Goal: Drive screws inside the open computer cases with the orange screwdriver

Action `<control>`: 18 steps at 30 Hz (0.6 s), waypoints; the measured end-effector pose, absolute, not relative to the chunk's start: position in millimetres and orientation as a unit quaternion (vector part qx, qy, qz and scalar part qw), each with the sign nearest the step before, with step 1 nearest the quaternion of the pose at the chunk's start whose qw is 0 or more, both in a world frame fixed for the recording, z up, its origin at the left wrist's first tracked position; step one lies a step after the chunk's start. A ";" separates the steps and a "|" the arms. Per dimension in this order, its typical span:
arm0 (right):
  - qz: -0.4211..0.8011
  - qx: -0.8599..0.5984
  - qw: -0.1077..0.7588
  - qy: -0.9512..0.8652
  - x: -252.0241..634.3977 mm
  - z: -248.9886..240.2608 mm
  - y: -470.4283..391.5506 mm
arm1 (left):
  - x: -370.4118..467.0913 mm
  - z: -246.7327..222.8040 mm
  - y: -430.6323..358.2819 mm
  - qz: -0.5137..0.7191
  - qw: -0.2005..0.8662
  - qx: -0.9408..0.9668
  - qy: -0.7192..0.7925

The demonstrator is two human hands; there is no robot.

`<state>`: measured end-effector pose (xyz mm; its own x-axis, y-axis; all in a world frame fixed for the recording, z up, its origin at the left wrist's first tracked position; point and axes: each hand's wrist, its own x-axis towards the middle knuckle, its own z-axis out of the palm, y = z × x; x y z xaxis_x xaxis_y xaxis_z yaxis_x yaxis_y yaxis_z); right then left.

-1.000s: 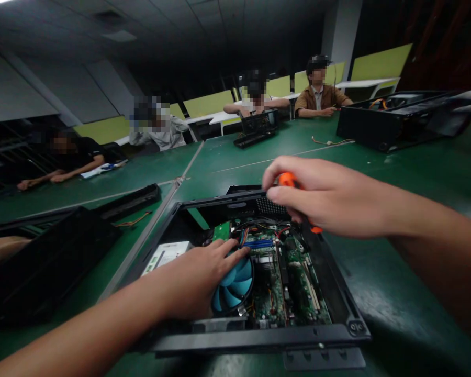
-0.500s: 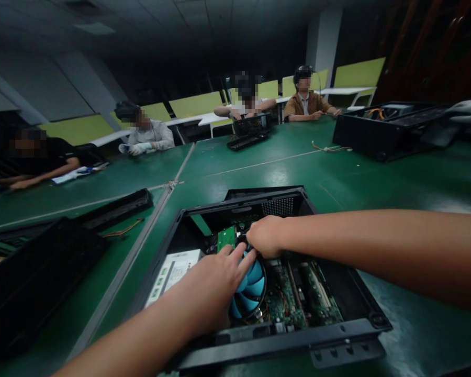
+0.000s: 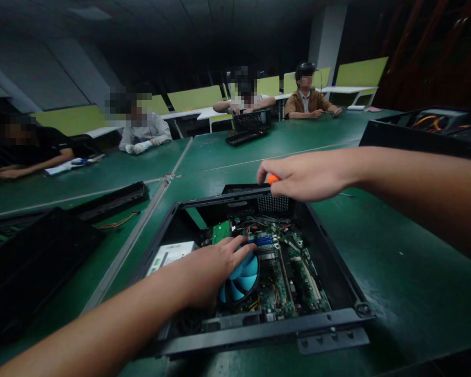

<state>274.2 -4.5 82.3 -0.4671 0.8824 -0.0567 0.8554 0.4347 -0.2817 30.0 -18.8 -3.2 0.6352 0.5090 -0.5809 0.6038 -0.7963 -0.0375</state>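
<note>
An open black computer case [image 3: 255, 335] lies in front of me with its inside facing up. My left hand [image 3: 223, 262] rests in it on the blue cooling fan [image 3: 243, 283], fingers spread over the fan's upper left edge. Above the case's far right edge is my right hand [image 3: 306, 175], closed around an orange-handled screwdriver [image 3: 273, 179]; only the orange end shows clearly, the rest is mostly hidden by the hand. Inside the case are a green motherboard [image 3: 288, 272], a small green circuit board [image 3: 221, 232] and a white-labelled power supply [image 3: 175, 253].
Black case parts [image 3: 43, 267] and a loose cable [image 3: 120, 222] lie on the left of the green table [image 3: 212, 162]. Another open case [image 3: 419, 131] stands at the right. Several people sit across the table, one behind a further computer case [image 3: 253, 123].
My right hand has come up out of the case and moved right, with the orange handle now showing. My left hand stays on the fan. The case at the right sits further right in view.
</note>
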 end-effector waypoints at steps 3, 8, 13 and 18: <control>0.115 -0.497 0.210 -0.834 283.6 91.9 -16.9 | 28.6 0.5 -20.4 -0.290 0.073 0.907 0.298; 0.075 -0.467 0.338 -0.814 292.9 70.9 -21.2 | 27.9 -5.8 -19.2 -0.263 -0.001 0.928 0.264; 0.131 -0.422 0.375 -0.815 285.4 37.7 -15.0 | 31.4 -8.9 -20.2 -0.266 -0.013 0.925 0.270; 0.119 -0.405 0.382 -0.822 271.7 13.2 -10.8 | -6.5 23.7 -35.3 -0.168 0.037 0.905 0.389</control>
<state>271.7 -10.8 13.2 -0.3794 0.7569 0.5321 0.5749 0.6435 -0.5054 -6.5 -35.3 23.7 0.6412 0.6912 -0.3334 0.7160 -0.6952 -0.0641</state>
